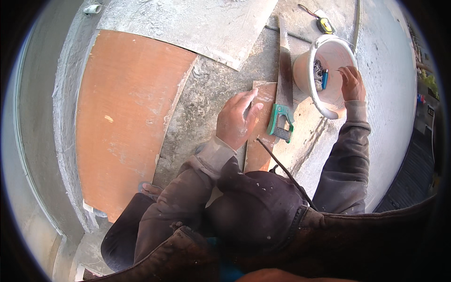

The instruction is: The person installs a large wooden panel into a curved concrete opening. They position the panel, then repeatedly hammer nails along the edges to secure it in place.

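My left hand [237, 117] rests at the left edge of a narrow reddish-brown board [259, 157], its thumb apart from the loosely bent fingers and nothing visible in it. Over the right side of a whitish bucket [304, 70], my right hand [352, 84] pinches a small thin nail-like piece, too small to make out surely. Inside the bucket lie a blue-handled item [324, 79] and some grey cord-like stuff [317, 70]. A handsaw [284, 70] with a green handle lies between my left hand and the bucket, its handle partly over the narrow board.
A large orange-brown panel [129, 108] lies at the left, with a dusty grey-white sheet [188, 26] beyond it. A yellow-and-black tape measure [325, 26] sits behind the bucket. One thin dark rod [284, 169] slants near my knee. A low rough wall [70, 113] borders the left.
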Demonstrator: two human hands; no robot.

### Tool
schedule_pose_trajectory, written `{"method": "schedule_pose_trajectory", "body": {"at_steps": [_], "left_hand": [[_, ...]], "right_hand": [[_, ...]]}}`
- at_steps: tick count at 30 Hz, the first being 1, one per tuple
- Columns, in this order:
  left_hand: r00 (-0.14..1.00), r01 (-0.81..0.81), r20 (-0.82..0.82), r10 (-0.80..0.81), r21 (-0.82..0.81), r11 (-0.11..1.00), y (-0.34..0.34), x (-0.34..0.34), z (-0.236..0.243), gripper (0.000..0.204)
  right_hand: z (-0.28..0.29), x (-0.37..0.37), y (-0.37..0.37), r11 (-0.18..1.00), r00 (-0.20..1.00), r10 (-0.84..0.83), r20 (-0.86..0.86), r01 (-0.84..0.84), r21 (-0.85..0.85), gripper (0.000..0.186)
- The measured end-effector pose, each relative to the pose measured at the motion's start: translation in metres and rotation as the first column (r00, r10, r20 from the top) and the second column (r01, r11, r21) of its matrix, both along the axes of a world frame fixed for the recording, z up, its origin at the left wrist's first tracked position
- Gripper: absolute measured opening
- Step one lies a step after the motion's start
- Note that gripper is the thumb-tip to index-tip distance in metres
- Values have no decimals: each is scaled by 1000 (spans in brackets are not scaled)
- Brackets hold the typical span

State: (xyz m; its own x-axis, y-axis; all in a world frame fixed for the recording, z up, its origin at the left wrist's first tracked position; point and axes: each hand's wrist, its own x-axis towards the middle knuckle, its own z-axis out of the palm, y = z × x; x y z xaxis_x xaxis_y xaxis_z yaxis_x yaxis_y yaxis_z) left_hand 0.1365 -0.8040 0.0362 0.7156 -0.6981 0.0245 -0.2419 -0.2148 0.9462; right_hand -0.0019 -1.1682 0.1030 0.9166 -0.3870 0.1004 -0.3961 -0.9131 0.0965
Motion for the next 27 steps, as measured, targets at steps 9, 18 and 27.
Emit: {"method": "schedule_pose_trajectory", "body": {"at_steps": [9, 18, 27], "left_hand": [[997, -19, 81, 19, -5, 1000, -1, 37, 22, 36], [951, -203, -178, 253, 258, 944, 103, 95, -18, 20], [611, -715, -309, 729, 179, 676, 205, 116, -54, 27]], "right_hand": [[19, 128, 190, 607, 762, 612, 211, -624, 493, 19], [-67, 298, 190, 520, 751, 590, 296, -634, 572, 30], [-158, 409, 22, 952, 931, 287, -224, -303, -38, 57]]}}
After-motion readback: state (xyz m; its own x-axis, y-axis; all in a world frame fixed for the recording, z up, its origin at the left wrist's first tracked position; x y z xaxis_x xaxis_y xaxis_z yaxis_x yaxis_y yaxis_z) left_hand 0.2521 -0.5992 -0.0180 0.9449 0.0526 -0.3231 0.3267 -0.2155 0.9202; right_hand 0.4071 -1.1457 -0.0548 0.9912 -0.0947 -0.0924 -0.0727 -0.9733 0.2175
